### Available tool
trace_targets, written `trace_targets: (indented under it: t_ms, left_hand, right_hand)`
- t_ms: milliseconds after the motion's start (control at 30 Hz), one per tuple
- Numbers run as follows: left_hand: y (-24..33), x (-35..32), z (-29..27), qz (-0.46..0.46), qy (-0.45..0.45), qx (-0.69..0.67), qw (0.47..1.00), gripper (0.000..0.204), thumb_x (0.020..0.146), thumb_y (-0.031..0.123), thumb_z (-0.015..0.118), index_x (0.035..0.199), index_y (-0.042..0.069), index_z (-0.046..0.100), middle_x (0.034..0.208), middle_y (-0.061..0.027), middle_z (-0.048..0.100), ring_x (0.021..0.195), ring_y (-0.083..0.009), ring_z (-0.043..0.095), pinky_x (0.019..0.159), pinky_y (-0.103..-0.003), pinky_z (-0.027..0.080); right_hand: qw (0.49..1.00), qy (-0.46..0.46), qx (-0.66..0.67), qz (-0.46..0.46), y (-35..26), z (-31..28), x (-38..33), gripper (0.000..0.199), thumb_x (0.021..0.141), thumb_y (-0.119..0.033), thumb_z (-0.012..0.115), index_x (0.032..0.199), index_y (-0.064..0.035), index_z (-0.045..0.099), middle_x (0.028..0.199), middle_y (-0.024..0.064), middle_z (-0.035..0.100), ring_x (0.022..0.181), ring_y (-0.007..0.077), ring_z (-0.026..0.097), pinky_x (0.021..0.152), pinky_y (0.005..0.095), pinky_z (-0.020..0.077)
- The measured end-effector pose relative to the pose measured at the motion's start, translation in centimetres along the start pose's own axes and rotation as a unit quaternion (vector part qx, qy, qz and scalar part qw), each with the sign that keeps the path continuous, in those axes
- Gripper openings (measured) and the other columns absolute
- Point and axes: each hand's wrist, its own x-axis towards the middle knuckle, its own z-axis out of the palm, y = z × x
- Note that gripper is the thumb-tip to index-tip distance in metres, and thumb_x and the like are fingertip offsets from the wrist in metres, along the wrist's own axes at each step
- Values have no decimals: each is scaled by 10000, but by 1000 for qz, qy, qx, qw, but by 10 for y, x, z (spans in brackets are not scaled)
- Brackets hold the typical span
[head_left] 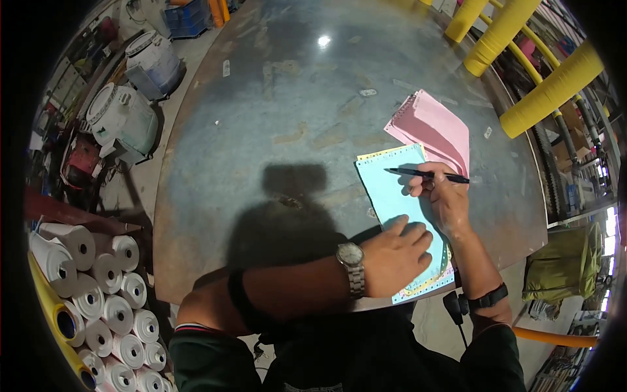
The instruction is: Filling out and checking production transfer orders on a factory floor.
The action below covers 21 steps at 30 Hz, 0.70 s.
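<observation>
My right hand (pixel 447 201) is closed around a black pen (pixel 408 172), which lies nearly level just above a light blue sheet (pixel 384 193) with punched edges. My left hand (pixel 396 257) rests on the lower part of this sheet, fingers stretched out and apart, with a metal wristwatch (pixel 351 255) on the wrist. Yellow and other sheets show under the blue one at its top and bottom edges. Beyond it lies a stack of pink sheets (pixel 439 125), curled and partly covered by the blue sheet. Whether the pen tip touches paper I cannot tell.
The papers lie near the front right of a large worn grey table (pixel 209 163). Yellow-wrapped posts (pixel 552 91) stand along its right side. White rolls (pixel 104 274) are stacked at the lower left, with white drums (pixel 124 121) behind them. A green bag (pixel 562 264) sits at right.
</observation>
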Motion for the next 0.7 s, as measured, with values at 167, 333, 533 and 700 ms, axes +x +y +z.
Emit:
trace_targets:
  t_ms: [167, 333, 533, 700]
  left_hand:
    - [5, -8, 3, 36, 126, -10, 991, 350, 773, 209, 602, 1059, 7, 602, 1165, -210, 559, 1125, -313, 531, 991, -558, 376]
    - [9, -7, 1, 31, 189, 5, 981, 276, 743, 162, 613, 955, -11, 653, 1089, -212, 620, 1037, -297, 603, 962, -490, 447]
    - [9, -2, 8, 29, 201, -22, 979, 261, 737, 140, 619, 935, -25, 662, 1071, -214, 641, 1039, -299, 620, 959, -423, 468]
    - [9, -2, 9, 24, 204, -27, 978, 271, 745, 140, 608, 946, -34, 659, 1076, -220, 638, 1066, -312, 610, 968, -424, 462]
  right_hand:
    - [985, -26, -161, -55, 2, 5, -13, 157, 906, -118, 637, 971, 14, 580, 799, 62, 616, 680, 106, 527, 651, 259, 452]
    - [974, -50, -211, -63, -9, 15, -17, 164, 890, -124, 650, 952, 26, 629, 768, 67, 624, 682, 103, 531, 631, 253, 440]
    - [949, -67, -285, -116, -8, 15, -17, 129, 856, -97, 663, 904, 22, 653, 749, 76, 629, 671, 126, 549, 610, 266, 439]
    - [937, -54, -323, -121, -5, 13, -14, 124, 863, -105, 657, 888, 16, 650, 726, 85, 615, 638, 126, 534, 587, 274, 429]
